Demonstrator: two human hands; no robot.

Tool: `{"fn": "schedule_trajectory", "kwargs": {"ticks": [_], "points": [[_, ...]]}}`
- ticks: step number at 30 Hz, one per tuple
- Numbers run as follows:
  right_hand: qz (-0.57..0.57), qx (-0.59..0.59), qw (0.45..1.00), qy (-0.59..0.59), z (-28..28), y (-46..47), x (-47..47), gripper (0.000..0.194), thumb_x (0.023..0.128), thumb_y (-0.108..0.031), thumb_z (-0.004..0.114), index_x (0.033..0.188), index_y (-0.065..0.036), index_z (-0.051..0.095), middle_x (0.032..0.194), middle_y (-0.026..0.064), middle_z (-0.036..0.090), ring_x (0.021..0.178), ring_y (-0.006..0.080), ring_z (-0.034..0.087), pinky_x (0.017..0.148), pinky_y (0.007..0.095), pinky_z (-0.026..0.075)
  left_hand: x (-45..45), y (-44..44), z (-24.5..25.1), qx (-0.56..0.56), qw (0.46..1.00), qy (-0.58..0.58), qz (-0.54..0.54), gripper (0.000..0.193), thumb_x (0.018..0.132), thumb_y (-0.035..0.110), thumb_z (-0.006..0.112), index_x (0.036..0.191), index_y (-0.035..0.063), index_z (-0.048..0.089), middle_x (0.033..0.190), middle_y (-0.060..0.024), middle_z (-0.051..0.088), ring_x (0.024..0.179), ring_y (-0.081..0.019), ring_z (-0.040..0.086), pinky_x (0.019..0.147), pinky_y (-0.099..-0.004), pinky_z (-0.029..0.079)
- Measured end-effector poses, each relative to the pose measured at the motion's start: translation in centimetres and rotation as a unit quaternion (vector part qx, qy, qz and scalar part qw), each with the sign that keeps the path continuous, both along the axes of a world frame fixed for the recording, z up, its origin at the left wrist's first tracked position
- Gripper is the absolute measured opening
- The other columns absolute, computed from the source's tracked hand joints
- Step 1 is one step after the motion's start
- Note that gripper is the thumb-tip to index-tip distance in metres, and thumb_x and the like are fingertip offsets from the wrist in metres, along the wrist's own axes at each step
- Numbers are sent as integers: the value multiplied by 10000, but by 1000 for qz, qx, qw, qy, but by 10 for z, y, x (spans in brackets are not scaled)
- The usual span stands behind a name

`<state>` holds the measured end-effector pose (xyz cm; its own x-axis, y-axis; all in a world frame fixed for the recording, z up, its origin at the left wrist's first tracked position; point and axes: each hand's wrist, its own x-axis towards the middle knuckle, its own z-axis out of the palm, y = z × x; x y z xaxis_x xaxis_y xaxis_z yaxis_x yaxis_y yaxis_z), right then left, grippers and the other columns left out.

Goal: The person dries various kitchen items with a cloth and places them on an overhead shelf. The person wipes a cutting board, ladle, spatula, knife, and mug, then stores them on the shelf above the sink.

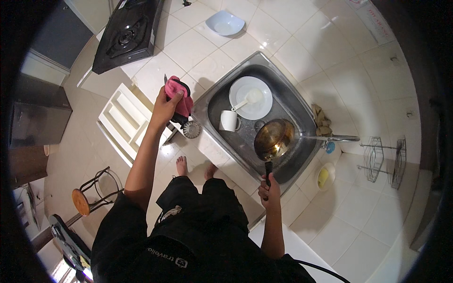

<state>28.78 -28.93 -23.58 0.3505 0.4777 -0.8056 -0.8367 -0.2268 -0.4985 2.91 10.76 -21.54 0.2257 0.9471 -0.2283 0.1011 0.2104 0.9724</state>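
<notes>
My left hand (165, 108) grips a pink cloth (179, 97) with black edging, held over the counter's front edge. A narrow pointed tip, perhaps a knife's, sticks out above the cloth; the rest is hidden. In my right hand (269, 191) is the black handle of a frying pan (275, 138). The pan hangs over the steel sink (226, 150) with its browned, scorched underside showing, close to the faucet spout (311, 138). Inside the sink lie a white plate (260, 109), a white ladle (253, 96) resting on it, and a white mug (228, 121).
A clear ribbed glass (192, 130) stands at the counter edge beside an open white drawer organizer (124, 118). Further back are a light-blue bowl (225, 24) and a black gas stove (129, 35). A yellow sponge (322, 177), brown rag (321, 120) and wire rack (384, 159) sit right.
</notes>
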Motion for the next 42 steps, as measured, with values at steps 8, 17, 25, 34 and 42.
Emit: {"fn": "schedule_trajectory", "kwargs": {"ticks": [8, 17, 25, 34, 42], "points": [[184, -222, 862, -417, 19, -38, 12, 352, 997, -355, 602, 891, -22, 638, 630, 72, 543, 508, 236, 498, 498, 393, 391, -14, 8, 0, 3, 1000, 18, 3, 619, 942, 304, 739, 1372, -27, 441, 1131, -160, 664, 999, -200, 660, 880, -328, 532], [348, -380, 649, -560, -23, -32, 14, 375, 1012, -327, 546, 1054, 30, 655, 951, 242, 698, 911, 432, 667, 839, 536, 513, -8, 21, -2, 32, 999, 16, -3, 523, 959, 241, 720, 1379, 44, 480, 1173, -143, 656, 1024, -212, 670, 888, -345, 550], [368, -437, 580, -580, -80, -8, 43, 465, 1037, -404, 535, 1214, 12, 643, 1066, 227, 700, 1022, 393, 667, 916, 486, 527, -9, 26, 9, 32, 998, 43, 32, 571, 952, 228, 733, 1426, 57, 465, 1190, -169, 646, 1060, -242, 667, 915, -358, 548], [410, -495, 455, -617, -74, 56, 64, 371, 972, -351, 662, 1166, -35, 679, 1099, 162, 689, 1137, 351, 625, 981, 529, 476, -33, 4, 13, -5, 997, -20, 77, 506, 992, 197, 686, 1411, 29, 458, 1185, -159, 657, 1073, -219, 660, 925, -350, 543], [280, -120, 776, -553, -142, 230, -17, 740, 766, -470, 858, 1188, 59, 558, 1117, 253, 636, 1061, 419, 631, 915, 515, 500, -51, -61, 6, -31, 995, -13, 91, 531, 993, 196, 682, 1423, 14, 430, 1199, -170, 643, 1067, -203, 649, 886, -331, 554]]}}
